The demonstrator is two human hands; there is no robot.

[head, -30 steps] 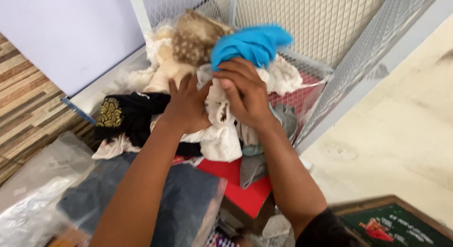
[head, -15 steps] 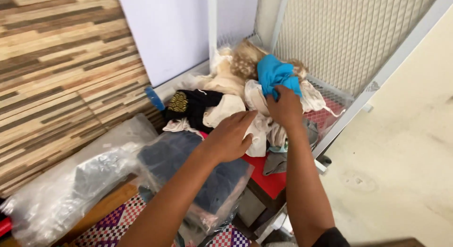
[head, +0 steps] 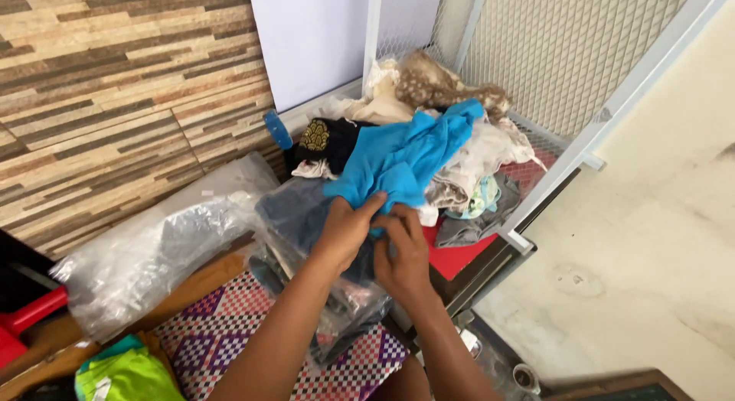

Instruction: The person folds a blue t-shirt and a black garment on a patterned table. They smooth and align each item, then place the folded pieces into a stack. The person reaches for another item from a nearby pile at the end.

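A bright blue garment point(head: 404, 158) stretches from a heap of clothes point(head: 444, 133) down toward me. My left hand point(head: 344, 231) pinches its lower edge. My right hand point(head: 402, 252) grips the same edge just beside it. Both hands hover over a dark garment in a clear plastic bag point(head: 306, 217). The heap holds cream, spotted brown, white and black pieces and lies on a red surface point(head: 459, 255) inside a white wire-mesh frame point(head: 566, 57).
Another clear plastic bag point(head: 153, 255) lies at the left on a wooden bench. A pink-and-white checked cloth point(head: 237, 324) and a lime green item point(head: 126, 374) sit near me. A striped wood-look wall point(head: 115, 87) is behind. Pale floor point(head: 658, 240) lies to the right.
My right hand has pulled the blue garment off the top of the heap toward me. My left hand has joined it on the garment's edge. The view has shifted left and back.
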